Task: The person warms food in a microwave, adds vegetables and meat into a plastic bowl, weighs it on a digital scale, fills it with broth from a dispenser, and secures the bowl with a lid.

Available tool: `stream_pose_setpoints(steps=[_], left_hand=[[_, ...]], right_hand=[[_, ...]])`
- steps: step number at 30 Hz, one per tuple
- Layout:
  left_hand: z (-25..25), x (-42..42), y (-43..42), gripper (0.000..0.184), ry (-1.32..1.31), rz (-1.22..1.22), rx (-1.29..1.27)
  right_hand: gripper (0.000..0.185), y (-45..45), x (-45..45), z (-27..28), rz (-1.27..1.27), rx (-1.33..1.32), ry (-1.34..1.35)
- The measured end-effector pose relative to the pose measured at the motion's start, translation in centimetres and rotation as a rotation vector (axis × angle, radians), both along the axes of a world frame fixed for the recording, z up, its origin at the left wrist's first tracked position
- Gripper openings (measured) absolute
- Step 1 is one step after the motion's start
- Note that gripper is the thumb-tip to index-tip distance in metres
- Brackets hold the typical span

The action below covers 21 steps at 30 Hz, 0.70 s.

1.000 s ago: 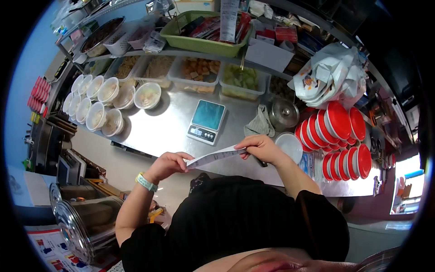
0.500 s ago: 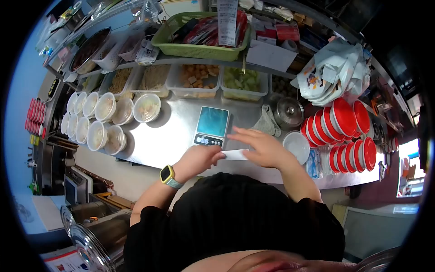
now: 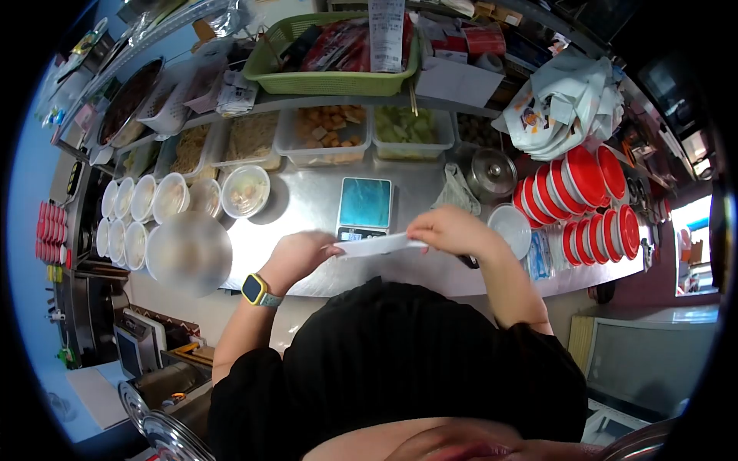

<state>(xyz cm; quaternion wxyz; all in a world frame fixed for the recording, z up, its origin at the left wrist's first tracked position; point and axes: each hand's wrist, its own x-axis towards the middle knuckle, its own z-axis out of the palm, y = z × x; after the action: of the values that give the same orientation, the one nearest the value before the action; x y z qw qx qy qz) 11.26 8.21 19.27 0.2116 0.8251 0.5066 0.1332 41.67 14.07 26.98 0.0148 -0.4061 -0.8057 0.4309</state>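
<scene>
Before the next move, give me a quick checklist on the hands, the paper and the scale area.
1. Paper strip held at both ends: ok, left hand at one end, right hand at the other.
2. A hand free for something else: not ok, both hold the strip.
3. Print on the strip legible: not ok, the side in view looks plain white.
4. Scale within reach: ok, apparently, lying just beyond the strip.
5. Display reading: cannot tell, digits too small.
6. Right hand apart from grey cloth: cannot tell, they overlap in view.
</scene>
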Motion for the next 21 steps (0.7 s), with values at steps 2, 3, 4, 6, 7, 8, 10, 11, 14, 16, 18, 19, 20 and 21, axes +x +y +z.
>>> stream_pose_setpoints(steps=[2,3,4,6,7,8,10,11,14,16,18,19,20,21], left_hand=[[3.1,1.7,0.5,0.052,-0.167,-0.052,0.183],[4.5,2.5,0.3,0.065,-0.234,-0.077,0.15],[5.1,3.0,0.4,0.054,-0.123,-0.053,-0.025],[2.8,2.8,2.4,0.043,-0.11,0.031,-0.163],[2.3,2.6,3.3,0.028,-0.379,0.093,-0.301],[2.3,2.6,3.6,0.022,-0.72,0.247,-0.478],[1.9,2.4,4.1,0.028,-1.318,0.447,-0.682],[3.1,2.6,4.4,0.029,-1.369,0.358,-0.662],[5.7,3.6,4.7,0.033,-1.437,0.286,-0.639],[6.4,3.7,4.9,0.035,-1.467,0.239,-0.621],[6.7,3.7,5.1,0.036,-1.505,0.224,-0.627],[6.8,3.7,5.2,0.038,-1.539,0.202,-0.632],[6.8,3.7,5.4,0.038,-1.546,0.206,-0.625],[6.7,3.7,5.5,0.038,-1.554,0.214,-0.631]], right_hand=[[0.023,1.8,-0.3,0.4,-0.029,0.016,-0.026],[0.023,2.3,-1.2,2.0,-0.029,-0.019,-0.082],[0.023,3.2,-1.2,1.7,-0.029,-0.029,-0.089],[0.03,5.6,-1.0,0.4,-0.022,0.075,0.29],[0.034,7.4,-1.1,-0.1,-0.138,0.153,0.409],[0.04,9.6,-1.2,-0.7,-0.257,0.221,0.526],[0.043,14.7,-0.6,0.5,-0.428,0.279,0.696],[0.048,15.5,-0.9,2.0,-0.545,0.196,0.792],[0.048,20.7,-3.6,3.8,-0.754,0.148,0.976],[0.046,23.4,-5.0,4.8,-0.675,0.162,0.971],[0.044,25.2,-6.1,5.9,-0.523,0.225,0.976],[0.043,25.1,-7.0,6.1,-0.547,0.238,1.04],[0.043,26.0,-7.2,6.0,-0.538,0.236,1.037],[0.043,26.7,-7.5,6.1,-0.541,0.165,1.035]])
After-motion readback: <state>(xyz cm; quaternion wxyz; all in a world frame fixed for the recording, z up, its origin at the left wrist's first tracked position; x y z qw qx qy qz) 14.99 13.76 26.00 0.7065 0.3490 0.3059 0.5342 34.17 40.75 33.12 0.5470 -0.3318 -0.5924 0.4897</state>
